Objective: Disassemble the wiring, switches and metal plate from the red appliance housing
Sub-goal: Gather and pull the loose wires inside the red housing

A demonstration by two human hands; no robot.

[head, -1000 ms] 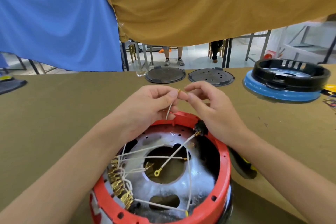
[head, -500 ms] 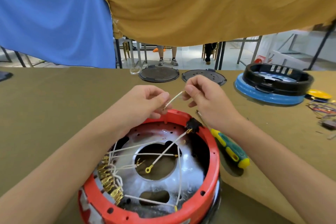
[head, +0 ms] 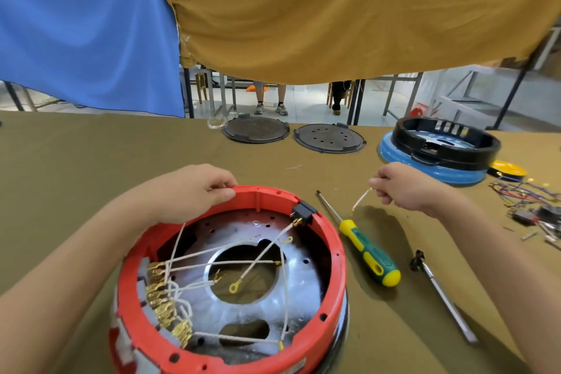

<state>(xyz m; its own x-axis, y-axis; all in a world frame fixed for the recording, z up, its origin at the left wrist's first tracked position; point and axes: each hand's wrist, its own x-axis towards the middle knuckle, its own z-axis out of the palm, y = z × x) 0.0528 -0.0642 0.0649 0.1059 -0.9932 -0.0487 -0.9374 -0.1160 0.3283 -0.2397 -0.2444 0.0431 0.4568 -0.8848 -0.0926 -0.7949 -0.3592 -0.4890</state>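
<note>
The round red appliance housing sits on the table in front of me. Inside lies a silver metal plate with white wires crossing it, brass terminals on the left wall and a black switch on the far rim. My left hand grips the far rim of the housing. My right hand is off to the right, above the table, and pinches a short loose white wire that hangs free.
A yellow-green screwdriver and a metal tool lie right of the housing. Two dark round lids and a black-and-blue housing stand farther back. Loose coloured wires and parts lie at the right edge.
My hands have parted: the right hand pulled the short white wire free and carried it to the right, and the left hand dropped onto the housing's far rim.
</note>
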